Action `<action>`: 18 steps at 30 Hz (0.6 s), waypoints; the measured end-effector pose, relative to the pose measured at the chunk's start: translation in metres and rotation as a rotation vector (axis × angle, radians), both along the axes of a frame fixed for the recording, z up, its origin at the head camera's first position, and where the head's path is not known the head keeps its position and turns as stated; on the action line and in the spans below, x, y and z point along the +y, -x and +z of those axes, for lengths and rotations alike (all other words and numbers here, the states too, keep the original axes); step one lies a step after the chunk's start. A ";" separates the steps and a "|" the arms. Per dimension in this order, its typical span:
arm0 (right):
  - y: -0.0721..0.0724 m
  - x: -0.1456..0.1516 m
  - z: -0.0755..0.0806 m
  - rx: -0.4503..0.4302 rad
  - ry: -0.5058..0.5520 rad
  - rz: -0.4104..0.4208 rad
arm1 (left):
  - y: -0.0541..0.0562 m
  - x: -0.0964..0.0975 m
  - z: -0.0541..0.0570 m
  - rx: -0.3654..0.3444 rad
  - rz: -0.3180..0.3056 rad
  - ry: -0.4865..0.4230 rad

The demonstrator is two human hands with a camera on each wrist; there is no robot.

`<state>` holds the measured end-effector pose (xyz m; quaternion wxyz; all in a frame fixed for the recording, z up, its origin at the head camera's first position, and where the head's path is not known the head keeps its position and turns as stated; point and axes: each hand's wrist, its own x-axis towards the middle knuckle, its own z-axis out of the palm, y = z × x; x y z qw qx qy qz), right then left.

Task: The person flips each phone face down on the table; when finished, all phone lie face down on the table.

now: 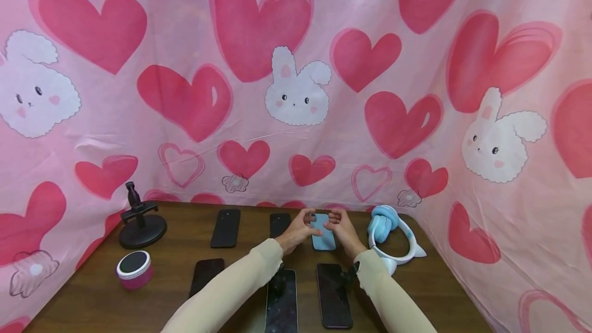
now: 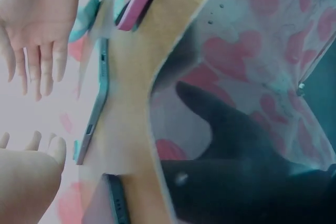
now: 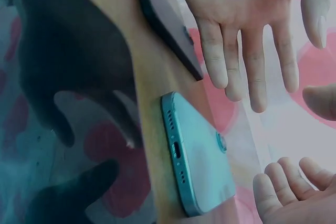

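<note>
Both hands hover above the far part of the wooden table, palms facing each other with a gap between them. My left hand (image 1: 296, 231) is left of a light blue phone (image 1: 325, 241), its fingers loosely bent and holding nothing. On the phone's right side my right hand (image 1: 343, 229) is raised the same way, also holding nothing. The phone lies back up below the two hands, its camera bump at the far end in the right wrist view. Just behind the left hand is a black phone (image 1: 279, 224), partly covered by it.
Nearer on the table (image 1: 250, 256) lie a large dark tablet-like device (image 1: 282, 304), a dark phone (image 1: 334, 297) and another (image 1: 206, 273). A black phone (image 1: 225, 228), a black stand (image 1: 142, 227) and a pink round jar (image 1: 134, 270) are left. Cat-ear headphones (image 1: 402, 240) lie right.
</note>
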<state>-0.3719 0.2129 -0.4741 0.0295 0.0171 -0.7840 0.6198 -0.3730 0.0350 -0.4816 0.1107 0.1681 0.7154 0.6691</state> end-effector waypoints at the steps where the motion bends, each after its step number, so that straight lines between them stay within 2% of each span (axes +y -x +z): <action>1: -0.003 -0.001 0.005 0.003 0.013 0.012 | 0.001 -0.001 0.002 0.006 0.004 0.002; 5: -0.007 -0.001 0.012 0.001 0.085 0.052 | 0.002 -0.004 0.009 0.047 0.022 0.026; 8: 0.003 -0.001 0.005 0.014 0.122 0.056 | 0.003 -0.009 0.017 0.091 0.034 0.038; 10: 0.004 -0.003 0.006 0.035 0.141 0.064 | 0.003 -0.014 0.024 0.112 0.041 0.030; 14: 0.000 -0.010 0.014 0.066 0.173 0.090 | 0.003 -0.028 0.034 0.120 0.056 -0.002; 18: -0.005 -0.018 0.022 0.099 0.179 0.115 | 0.003 -0.044 0.039 0.139 0.072 -0.009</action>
